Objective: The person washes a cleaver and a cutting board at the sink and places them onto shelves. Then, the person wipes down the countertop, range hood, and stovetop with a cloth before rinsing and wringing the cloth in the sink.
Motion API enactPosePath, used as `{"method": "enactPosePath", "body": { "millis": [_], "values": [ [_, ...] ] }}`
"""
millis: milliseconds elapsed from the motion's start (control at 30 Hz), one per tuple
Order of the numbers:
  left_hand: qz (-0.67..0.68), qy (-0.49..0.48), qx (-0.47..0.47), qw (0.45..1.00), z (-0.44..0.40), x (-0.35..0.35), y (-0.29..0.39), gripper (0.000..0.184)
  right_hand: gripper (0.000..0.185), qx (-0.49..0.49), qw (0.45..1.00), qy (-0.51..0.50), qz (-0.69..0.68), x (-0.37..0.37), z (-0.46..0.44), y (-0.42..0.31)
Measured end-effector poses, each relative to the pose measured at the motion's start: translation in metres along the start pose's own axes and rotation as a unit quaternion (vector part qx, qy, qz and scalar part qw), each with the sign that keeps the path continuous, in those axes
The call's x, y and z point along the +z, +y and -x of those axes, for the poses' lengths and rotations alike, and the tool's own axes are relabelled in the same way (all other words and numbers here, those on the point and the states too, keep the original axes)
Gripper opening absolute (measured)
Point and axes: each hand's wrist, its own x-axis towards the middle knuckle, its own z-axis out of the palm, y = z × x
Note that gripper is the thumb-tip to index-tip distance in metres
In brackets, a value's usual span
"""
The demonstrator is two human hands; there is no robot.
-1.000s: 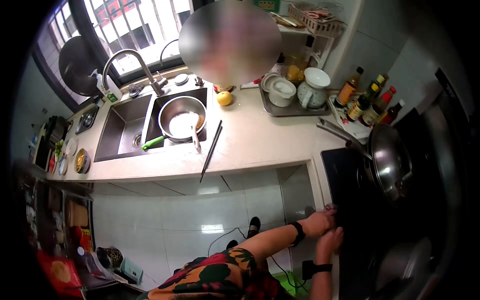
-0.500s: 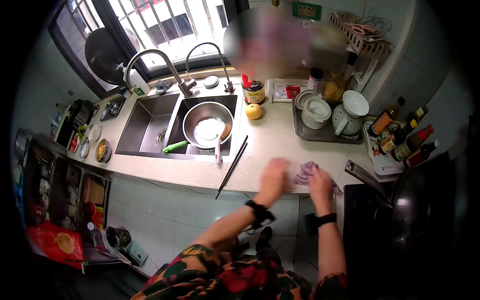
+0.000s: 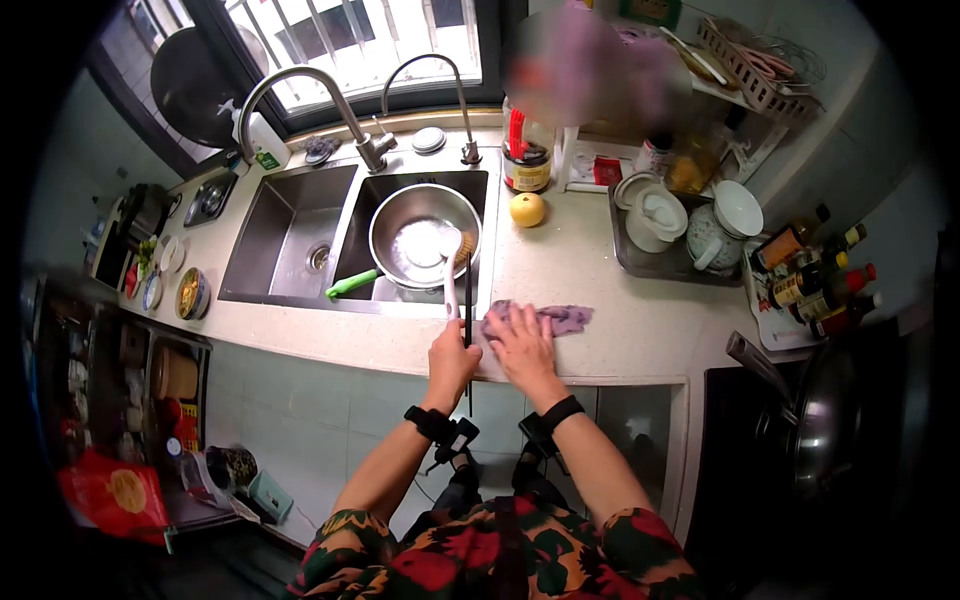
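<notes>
My left hand [image 3: 452, 365] is closed round a pair of black chopsticks [image 3: 468, 292], which stand nearly in line with the sink's right edge, their lower ends past the counter's front. Just beyond its fingertips comes the handle of a pale brush [image 3: 451, 290], whose bristles lie in a steel pot [image 3: 385, 245]. My right hand [image 3: 525, 350] lies flat, fingers spread, on a crumpled purple cloth [image 3: 570, 319] on the counter. The pot rests in the right basin, its green handle [image 3: 352, 284] pointing toward me.
A double sink [image 3: 265, 297] lies left of my hands. Behind the cloth sit a yellow round fruit [image 3: 527, 210] and a jar [image 3: 526, 165]. To the right are a dark tray [image 3: 640, 268] with crockery, several bottles [image 3: 805, 285] and a pan [image 3: 830, 425] on the stove.
My left hand has moved left and taken hold of the chopsticks, which now stand more upright. My right hand has brought the cloth left and flattened onto it. The camera view has shifted slightly.
</notes>
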Motion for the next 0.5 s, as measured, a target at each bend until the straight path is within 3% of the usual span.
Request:
{"method": "enactPosePath", "body": {
  "millis": [100, 133, 233, 367, 433, 467, 500],
  "values": [
    [0.166, 0.001, -0.065, 0.984, 0.005, -0.008, 0.016, 0.037, 0.036, -0.061, 0.997, -0.036, -0.036, -0.012, 0.013, -0.007],
    [0.22, -0.054, -0.115, 0.967, 0.005, -0.003, 0.015, 0.044, 0.03, -0.085, 0.994, -0.063, -0.038, -0.021, 0.022, -0.004],
    [0.205, -0.077, -0.077, 0.973, 0.02, 0.019, 0.032, 0.043, 0.02, -0.063, 0.995, 0.01, -0.083, -0.044, 0.058, 0.034],
    [0.178, -0.104, -0.024, 0.978, 0.038, 0.061, 0.064, 0.053, 0.029, -0.007, 0.993, 0.082, -0.083, -0.086, 0.085, 0.103],
    [0.178, -0.084, 0.026, 0.98, 0.044, 0.081, 0.077, 0.058, 0.034, 0.082, 0.992, 0.08, -0.061, -0.109, 0.086, 0.116],
    [0.172, -0.069, 0.054, 0.981, 0.045, 0.093, 0.079, 0.058, 0.034, 0.074, 0.992, 0.078, -0.063, -0.116, 0.083, 0.112],
    [0.153, -0.058, 0.052, 0.985, 0.047, 0.099, 0.085, 0.057, 0.035, 0.133, 0.978, 0.093, -0.133, -0.122, 0.078, 0.105]
  ]
}}
